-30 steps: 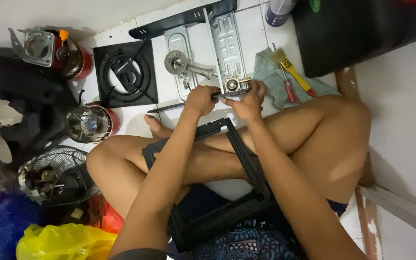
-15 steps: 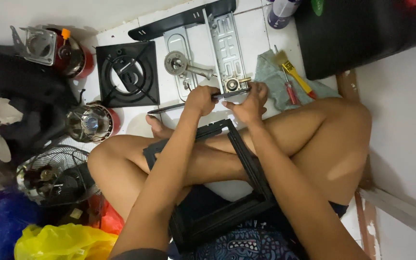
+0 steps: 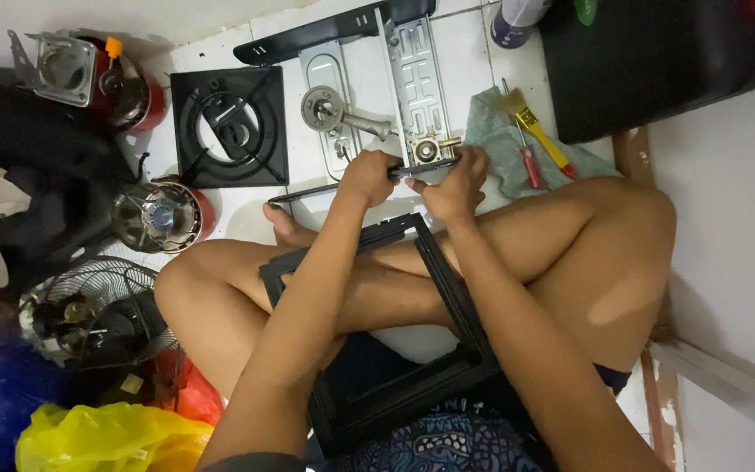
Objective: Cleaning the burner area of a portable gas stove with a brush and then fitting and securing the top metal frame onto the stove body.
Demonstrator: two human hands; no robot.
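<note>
Left hand point(image 3: 367, 175) and right hand point(image 3: 458, 182) both closed on near end of metal stove bracket point(image 3: 416, 87) — seemingly steadying its brass valve point(image 3: 428, 150). Beside bracket: burner head point(image 3: 323, 109) left, screwdriver point(image 3: 528, 157) right — within reach.

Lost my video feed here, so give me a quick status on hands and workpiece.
Left hand and right hand both gripping the metal valve bracket at its near end. Black frame across lap. Nothing blocking.

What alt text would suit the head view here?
Seated cross-legged on a white tiled floor, a person's left hand and right hand work on a valve fitting at the end of a metal bracket. A square black burner grate, a paintbrush and a screwdriver lie nearby.
</note>
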